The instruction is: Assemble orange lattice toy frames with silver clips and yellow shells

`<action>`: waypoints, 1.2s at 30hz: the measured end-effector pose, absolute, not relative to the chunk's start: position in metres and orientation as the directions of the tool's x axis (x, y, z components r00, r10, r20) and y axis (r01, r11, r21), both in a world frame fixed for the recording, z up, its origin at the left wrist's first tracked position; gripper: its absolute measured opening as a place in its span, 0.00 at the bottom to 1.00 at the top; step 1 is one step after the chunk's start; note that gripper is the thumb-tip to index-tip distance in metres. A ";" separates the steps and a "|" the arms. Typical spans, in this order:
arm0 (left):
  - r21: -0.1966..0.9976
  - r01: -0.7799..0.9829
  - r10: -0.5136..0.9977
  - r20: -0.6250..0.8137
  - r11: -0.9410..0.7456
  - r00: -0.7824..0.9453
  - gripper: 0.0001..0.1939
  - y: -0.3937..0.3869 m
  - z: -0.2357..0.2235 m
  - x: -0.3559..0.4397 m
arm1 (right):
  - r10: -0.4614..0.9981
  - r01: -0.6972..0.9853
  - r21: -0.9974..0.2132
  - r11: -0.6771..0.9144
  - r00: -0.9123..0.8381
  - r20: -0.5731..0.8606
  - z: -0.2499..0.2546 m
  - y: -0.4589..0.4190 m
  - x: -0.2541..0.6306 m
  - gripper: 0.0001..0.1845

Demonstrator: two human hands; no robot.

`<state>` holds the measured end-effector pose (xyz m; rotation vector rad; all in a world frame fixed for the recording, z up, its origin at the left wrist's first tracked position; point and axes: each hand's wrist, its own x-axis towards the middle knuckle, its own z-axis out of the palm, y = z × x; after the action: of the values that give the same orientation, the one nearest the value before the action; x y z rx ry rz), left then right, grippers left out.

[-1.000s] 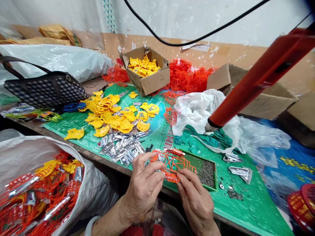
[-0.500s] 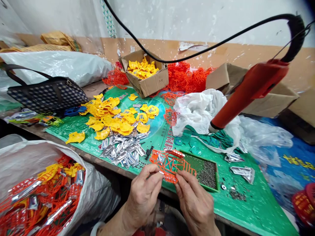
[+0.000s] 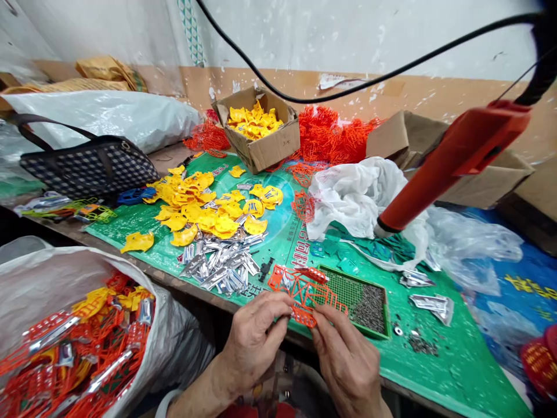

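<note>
Both hands are at the near edge of the bench, around an orange plastic lattice frame [image 3: 300, 283]. With thumb and fingers pinched, my left hand [image 3: 256, 337] holds the frame's near left side; a tiny pale bit shows at the fingertips, too small to name. My right hand [image 3: 348, 354] grips the near right corner between thumb and forefinger. Partly behind the frame lies a green-rimmed tray [image 3: 386, 316] with small dark screws [image 3: 369, 307] on its right side. A pile of shiny silver plates [image 3: 221, 264] spreads to the left, next to yellow plastic pieces [image 3: 204, 209].
A red power screwdriver [image 3: 448, 171] hangs from a black cable at the right. Farther back stand a cardboard box [image 3: 276, 145] of yellow parts and heaped orange frames [image 3: 335, 136]. A white sack [image 3: 169, 325] of assembled parts stands at the left, below a checked bag [image 3: 91, 168].
The view has shifted slightly. My left fingers have closed flatter over the frame's near edge, while my right hand keeps its grip. The hanging screwdriver appears a little farther right.
</note>
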<state>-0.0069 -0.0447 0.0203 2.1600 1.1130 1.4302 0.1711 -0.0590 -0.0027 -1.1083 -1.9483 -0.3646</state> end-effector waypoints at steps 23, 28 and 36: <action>0.641 0.442 0.673 0.161 -0.628 0.722 0.11 -0.051 0.060 -0.019 | 0.807 0.273 -0.786 0.555 -0.404 0.430 0.037 -0.059 0.182 0.09; 0.724 0.435 0.661 0.039 -0.535 0.749 0.09 -0.049 0.039 -0.014 | 0.866 0.246 -0.886 0.393 -0.424 0.267 0.039 -0.054 0.187 0.14; 0.880 0.288 0.767 0.123 -0.377 0.629 0.12 -0.049 0.028 -0.005 | 0.905 0.165 -0.951 0.261 -0.385 0.182 0.035 -0.046 0.187 0.15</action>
<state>-0.0047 -0.0490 0.0281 1.9448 0.8325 0.6670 0.1875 -0.0460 0.0351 -0.9849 -1.7443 1.1851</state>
